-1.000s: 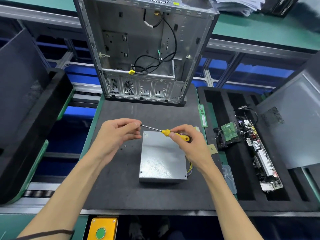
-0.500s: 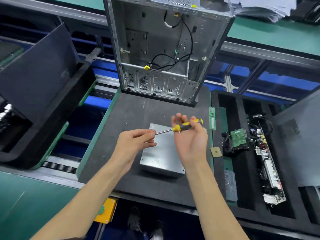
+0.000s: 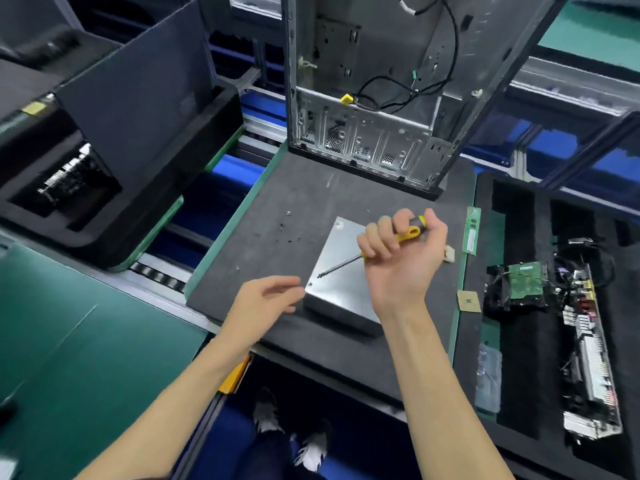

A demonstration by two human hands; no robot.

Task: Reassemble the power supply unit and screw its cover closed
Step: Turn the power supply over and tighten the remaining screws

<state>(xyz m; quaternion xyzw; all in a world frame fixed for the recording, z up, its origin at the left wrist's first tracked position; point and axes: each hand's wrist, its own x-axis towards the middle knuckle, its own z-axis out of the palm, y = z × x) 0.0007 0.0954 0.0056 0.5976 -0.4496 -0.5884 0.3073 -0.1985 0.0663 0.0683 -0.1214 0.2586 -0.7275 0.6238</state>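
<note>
Assembly-line bench with green edging; a dark foam mat (image 3: 311, 202) occupies the centre of the frame, with an open computer chassis (image 3: 374, 98) standing at its far edge, top centre; a black foam tray (image 3: 519, 358) of removed boards lies at the right.

The power supply unit (image 3: 341, 285) lies flat on the mat at centre, cover uppermost and seated; a screw hole shows at its near-left corner. Several loose screws (image 3: 287, 233) lie scattered on the mat, up and left of the unit, apart from it.

The right hand (image 3: 401, 261) is clenched round the yellow-and-black screwdriver (image 3: 408, 233); the shaft slopes down and left, its tip over the cover just beside the near-left corner hole; whether a screw sits on the tip cannot be told. The left hand (image 3: 266, 299) grasps nothing; its fingers are loosely extended, the tips at or just beside the unit's near-left corner.

Assessment: the step in hand appears to be driving the corner screw. Recommended practice: bring the shaft upright over the hole before turning, since the present slant risks cross-threading; steady the casing with the left hand so that it does not slide on the foam; press lightly until the thread bites; tighten fully only once all screws are started.
</note>
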